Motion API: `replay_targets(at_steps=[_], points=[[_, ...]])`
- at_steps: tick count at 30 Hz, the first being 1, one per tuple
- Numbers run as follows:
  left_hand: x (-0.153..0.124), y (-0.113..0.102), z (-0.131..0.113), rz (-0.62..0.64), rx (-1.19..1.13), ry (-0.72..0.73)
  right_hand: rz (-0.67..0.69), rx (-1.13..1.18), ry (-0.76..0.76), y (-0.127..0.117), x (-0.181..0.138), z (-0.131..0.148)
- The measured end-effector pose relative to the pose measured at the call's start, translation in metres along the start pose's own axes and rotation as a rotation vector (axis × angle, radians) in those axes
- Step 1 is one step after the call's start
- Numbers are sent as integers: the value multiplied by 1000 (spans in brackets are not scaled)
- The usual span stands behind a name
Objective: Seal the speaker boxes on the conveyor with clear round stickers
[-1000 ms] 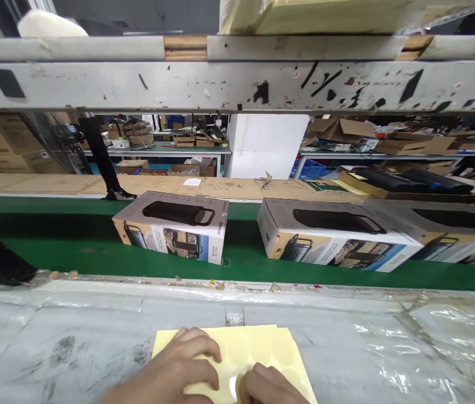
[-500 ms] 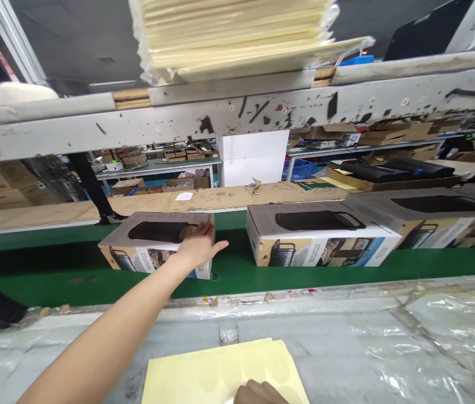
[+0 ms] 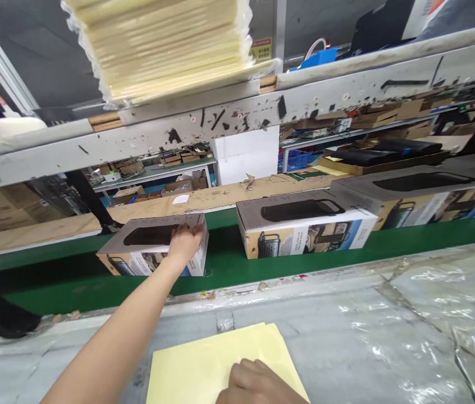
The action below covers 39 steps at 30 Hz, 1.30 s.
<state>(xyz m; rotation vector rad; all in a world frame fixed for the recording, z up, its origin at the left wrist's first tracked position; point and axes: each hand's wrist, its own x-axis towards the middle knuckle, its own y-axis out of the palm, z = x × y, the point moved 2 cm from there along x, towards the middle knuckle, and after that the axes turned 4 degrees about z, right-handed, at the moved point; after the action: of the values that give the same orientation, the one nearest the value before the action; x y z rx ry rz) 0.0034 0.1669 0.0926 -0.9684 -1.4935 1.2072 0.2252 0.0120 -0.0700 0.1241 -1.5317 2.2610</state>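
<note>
Left hand (image 3: 185,242) stretched across the bench to the nearest boxed speaker (image 3: 153,245) on the green conveyor belt (image 3: 229,264), fingers together and laid flat over the box's right end, gripping nothing. Right hand (image 3: 258,384) rested near the bench's front edge, pressed onto a pale yellow sheet (image 3: 195,367), fingers curled; anything pinched beneath them hidden from view. Box not lifted, standing on the belt. Two more cartons (image 3: 305,224) in line to the right, untouched.

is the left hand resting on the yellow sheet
No, the left hand is stretched out onto the box on the green belt; only the right hand lies on the yellow sheet.
</note>
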Motion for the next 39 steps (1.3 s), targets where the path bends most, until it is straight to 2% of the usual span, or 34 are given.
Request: replay_targets(at_steps=[5, 6, 8, 10, 11, 14, 17, 19, 23, 32, 39], points=[[-14, -28, 42, -72, 73, -177, 33, 58, 14, -20, 0, 6], [-24, -34, 53, -101, 85, -219, 36, 63, 21, -26, -1, 9], [-53, -38, 75, -175, 47, -214, 54, 90, 49, -40, -3, 14], [-95, -31, 88, -240, -126, -45, 80, 148, 98, -52, -6, 21], [-120, -22, 91, -219, -228, 48, 101, 188, 116, -58, -7, 24], [-194, 14, 79, 41, -430, 322, 169, 286, 152, -72, -7, 32], [-239, 37, 55, 218, -473, 505, 239, 339, 210, -84, -6, 35], [-246, 41, 46, 238, -494, 532, 278, 399, 251, -92, -5, 34], [-239, 39, 47, 250, -525, 558, 306, 439, 306, -103, -5, 34], [-243, 45, 50, 198, -530, 560, 303, 182, 192, -89, 0, 51], [-242, 46, 51, 209, -533, 550, 313, 194, 213, -96, 0, 51]])
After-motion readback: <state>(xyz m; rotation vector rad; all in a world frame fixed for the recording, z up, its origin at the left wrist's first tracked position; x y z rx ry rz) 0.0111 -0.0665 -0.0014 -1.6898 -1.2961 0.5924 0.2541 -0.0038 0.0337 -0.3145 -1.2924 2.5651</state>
